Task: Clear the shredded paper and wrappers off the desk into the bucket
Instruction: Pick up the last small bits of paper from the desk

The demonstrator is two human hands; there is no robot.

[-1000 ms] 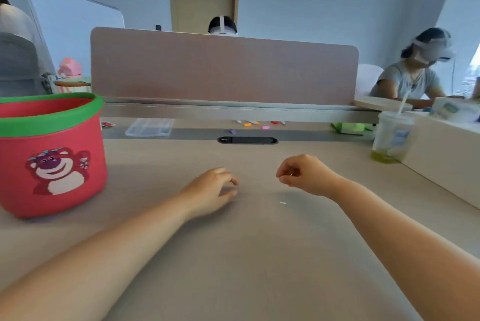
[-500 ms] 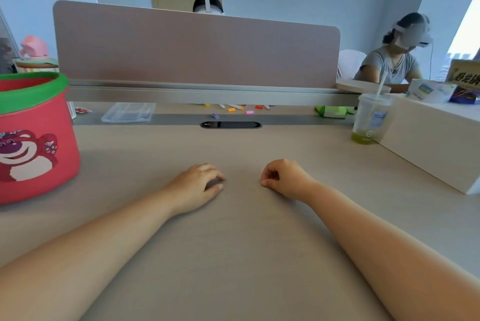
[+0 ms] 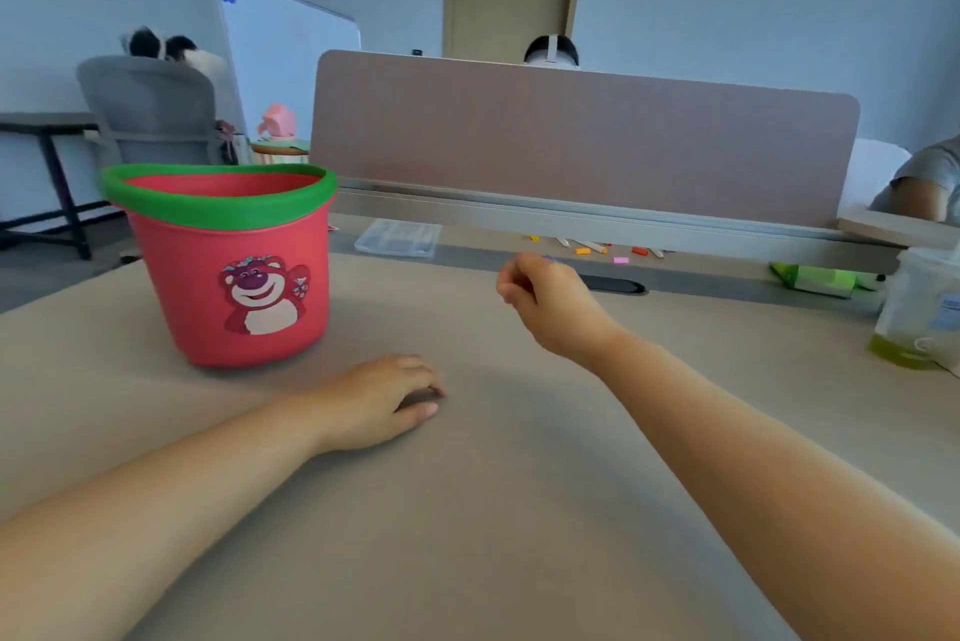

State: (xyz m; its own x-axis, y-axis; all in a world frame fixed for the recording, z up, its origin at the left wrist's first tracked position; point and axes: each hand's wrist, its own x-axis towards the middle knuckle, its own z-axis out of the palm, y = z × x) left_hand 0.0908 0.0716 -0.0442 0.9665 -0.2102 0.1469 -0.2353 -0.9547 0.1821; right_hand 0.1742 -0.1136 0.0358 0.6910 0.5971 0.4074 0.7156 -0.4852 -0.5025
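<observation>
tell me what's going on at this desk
A person is clearing a desk into a red bucket with a green rim, which stands on the left. The left hand rests on the desk; the right hand is raised, curled; whether it pinches a scrap is too small to tell. Coloured scraps lie at the back by the divider.

Bare left hand [image 3: 375,401]; bare right hand [image 3: 551,300]

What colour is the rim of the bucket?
Green rim on a pinkish-red bucket, clearest in the head view.
</observation>
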